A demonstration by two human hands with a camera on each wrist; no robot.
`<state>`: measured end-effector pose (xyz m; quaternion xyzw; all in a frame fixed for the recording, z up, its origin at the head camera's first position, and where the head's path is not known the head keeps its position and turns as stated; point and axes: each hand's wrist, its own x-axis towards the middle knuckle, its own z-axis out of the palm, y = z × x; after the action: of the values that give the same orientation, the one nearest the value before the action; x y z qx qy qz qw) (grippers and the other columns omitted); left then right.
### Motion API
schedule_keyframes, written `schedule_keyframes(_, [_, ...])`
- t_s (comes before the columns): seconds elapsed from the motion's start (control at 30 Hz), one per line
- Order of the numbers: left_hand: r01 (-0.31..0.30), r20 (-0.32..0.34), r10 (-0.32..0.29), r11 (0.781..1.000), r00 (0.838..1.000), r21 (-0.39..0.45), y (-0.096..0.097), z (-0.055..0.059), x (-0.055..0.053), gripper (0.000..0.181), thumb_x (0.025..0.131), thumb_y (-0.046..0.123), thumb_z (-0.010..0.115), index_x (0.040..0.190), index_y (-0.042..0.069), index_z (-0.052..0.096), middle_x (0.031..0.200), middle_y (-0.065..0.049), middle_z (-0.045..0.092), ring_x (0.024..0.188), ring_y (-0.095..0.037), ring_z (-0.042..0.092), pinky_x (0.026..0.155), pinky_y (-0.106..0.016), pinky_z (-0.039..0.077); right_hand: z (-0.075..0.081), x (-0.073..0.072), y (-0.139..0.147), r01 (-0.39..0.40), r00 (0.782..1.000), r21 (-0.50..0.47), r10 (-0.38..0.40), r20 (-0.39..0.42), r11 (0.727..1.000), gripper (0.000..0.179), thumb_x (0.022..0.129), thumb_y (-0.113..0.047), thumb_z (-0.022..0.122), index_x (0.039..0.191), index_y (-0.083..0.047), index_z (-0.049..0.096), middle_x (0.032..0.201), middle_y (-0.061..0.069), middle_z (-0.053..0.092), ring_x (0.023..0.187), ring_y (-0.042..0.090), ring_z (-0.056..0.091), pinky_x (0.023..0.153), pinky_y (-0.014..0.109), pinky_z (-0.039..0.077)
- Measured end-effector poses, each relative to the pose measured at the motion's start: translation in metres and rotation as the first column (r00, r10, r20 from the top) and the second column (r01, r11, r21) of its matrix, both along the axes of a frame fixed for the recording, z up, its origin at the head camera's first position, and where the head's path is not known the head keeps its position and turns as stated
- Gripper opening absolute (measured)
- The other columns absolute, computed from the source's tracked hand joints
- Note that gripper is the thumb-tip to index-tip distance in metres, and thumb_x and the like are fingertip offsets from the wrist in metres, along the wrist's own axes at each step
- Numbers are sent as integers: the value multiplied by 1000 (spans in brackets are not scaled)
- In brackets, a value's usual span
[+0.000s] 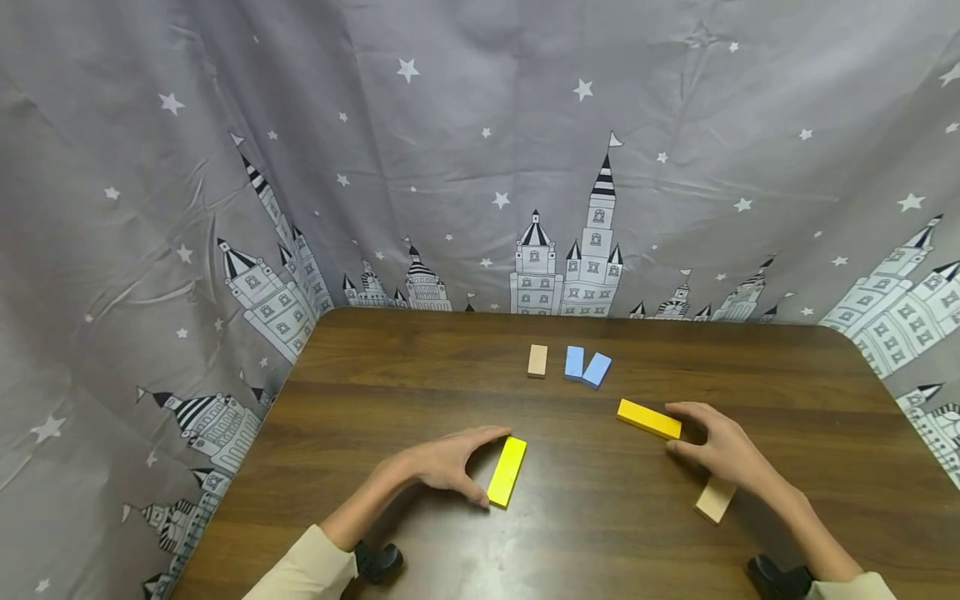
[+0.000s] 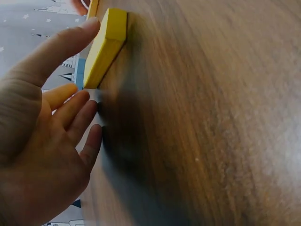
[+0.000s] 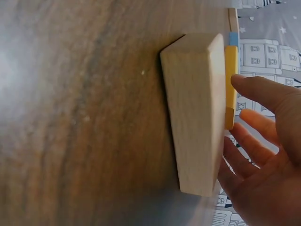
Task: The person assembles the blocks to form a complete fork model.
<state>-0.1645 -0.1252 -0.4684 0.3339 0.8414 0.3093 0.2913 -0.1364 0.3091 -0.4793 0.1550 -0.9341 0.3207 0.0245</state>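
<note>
Left hand [image 1: 442, 462]: I'm seeing thumb and fingers curving wide apart, no firm hold showing, the bright yellow block [image 1: 507, 472] lying flat between their tips; contact I'm not managing to tell.
Right hand [image 1: 727, 450]: thumb and index are arching apart about the near end of the orange-yellow block [image 1: 648, 419], nothing gripped that I'm seeing.
Yellow slip: I'm judging that an uneven squeeze on the ends could be spinning either block across the table [image 1: 405, 392].
Wood block [image 1: 716, 500]: it's lying beneath the right hand, so I'm watching for a low wrist knocking it.
Right wrist view: it's showing that block's whole length, while the head view is losing part behind the hand.
Head view: it alone is clearly separating the two blue blocks [image 1: 574, 363].
</note>
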Motion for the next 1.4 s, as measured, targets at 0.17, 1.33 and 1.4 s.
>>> schedule_keyframes(0.17, [15,-36,-16,1000,999,-24,1,-3,-2,98,74,24,85,156,13,33,158,-6,35,143,-28,31,112,-53,28,-4,-6,-1,1,1000,18,-1,-2,1000,52,83,-15,82,129,0,63,125,22,62,114,44,57,93,61,44])
schedule_keyframes(1.33, [-62,-207,78,994,975,85,33,-21,9,94,68,41,86,146,12,42,142,-3,46,132,-19,40,109,-50,32,-7,-13,-3,16,1000,42,-17,19,999,38,84,-8,79,120,1,69,108,11,67,93,25,60,79,46,49])
schedule_keyframes(1.4, [-68,-207,85,994,975,88,38,-21,10,94,68,41,86,146,12,43,142,-2,46,133,-20,40,109,-50,32,-7,-13,-3,16,1000,41,-17,20,999,38,84,-8,79,120,1,69,108,11,67,93,26,60,80,47,49])
